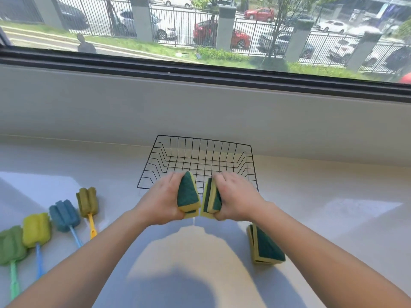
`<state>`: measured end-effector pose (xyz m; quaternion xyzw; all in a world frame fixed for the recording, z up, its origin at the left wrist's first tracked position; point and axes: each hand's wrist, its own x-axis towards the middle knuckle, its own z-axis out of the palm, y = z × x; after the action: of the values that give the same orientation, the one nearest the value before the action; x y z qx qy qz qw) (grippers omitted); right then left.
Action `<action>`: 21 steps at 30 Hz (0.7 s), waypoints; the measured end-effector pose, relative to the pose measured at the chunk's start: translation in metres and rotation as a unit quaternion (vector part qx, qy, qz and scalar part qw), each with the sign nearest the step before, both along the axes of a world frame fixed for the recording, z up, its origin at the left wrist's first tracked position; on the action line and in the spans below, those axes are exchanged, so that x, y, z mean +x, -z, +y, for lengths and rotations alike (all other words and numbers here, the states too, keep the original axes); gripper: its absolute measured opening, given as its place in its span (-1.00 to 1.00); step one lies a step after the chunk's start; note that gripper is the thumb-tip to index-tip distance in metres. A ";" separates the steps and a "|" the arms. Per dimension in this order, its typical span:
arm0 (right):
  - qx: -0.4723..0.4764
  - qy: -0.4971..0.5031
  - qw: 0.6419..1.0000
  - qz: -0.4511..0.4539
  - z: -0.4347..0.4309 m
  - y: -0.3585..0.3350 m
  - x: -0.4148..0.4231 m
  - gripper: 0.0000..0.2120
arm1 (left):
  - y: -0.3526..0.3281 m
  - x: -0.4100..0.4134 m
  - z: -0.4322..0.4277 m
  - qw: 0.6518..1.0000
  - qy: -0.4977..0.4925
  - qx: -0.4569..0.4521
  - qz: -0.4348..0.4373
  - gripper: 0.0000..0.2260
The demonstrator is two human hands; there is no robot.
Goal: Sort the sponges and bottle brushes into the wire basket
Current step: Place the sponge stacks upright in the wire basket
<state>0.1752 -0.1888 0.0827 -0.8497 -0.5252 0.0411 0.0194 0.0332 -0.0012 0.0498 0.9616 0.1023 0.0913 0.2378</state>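
- Sponges (188,194) clamped in my left grip (163,197); second stack (212,196) clamped in right grip (239,196); both at wire basket (204,140) near rim.
- Third stack (266,247) on surface (333,196), right of basket.
- Bottle brushes (64,215) left of basket.

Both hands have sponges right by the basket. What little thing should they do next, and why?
Probably ease both hands forward over the wire basket and lower the sponges in. The left hand grips the left sponges and the right hand grips the right sponges at the basket's near rim, and no sponge shows inside it yet.
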 end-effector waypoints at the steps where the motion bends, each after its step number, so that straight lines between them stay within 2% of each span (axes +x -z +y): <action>1: -0.001 0.001 1.000 -0.003 0.008 -0.003 0.004 -0.29 | -0.003 0.003 0.006 1.000 -0.007 0.002 0.000 -0.15; 8: -0.029 0.001 1.000 -0.012 0.065 -0.009 0.040 -0.31 | -0.011 0.042 0.058 0.998 -0.035 0.042 0.042 -0.12; 16: -0.058 -0.012 0.998 0.002 0.117 0.008 0.084 -0.21 | 0.007 0.093 0.105 0.995 -0.005 0.085 0.055 -0.09; 21: -0.061 -0.019 0.998 -0.003 0.139 0.028 0.108 -0.24 | 0.026 0.113 0.131 0.986 0.031 0.140 0.087 -0.12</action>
<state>0.2830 -0.0501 0.0545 -0.8393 -0.5379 0.0706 -0.0349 0.1461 0.1299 0.0236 0.9924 0.0791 0.0131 0.0933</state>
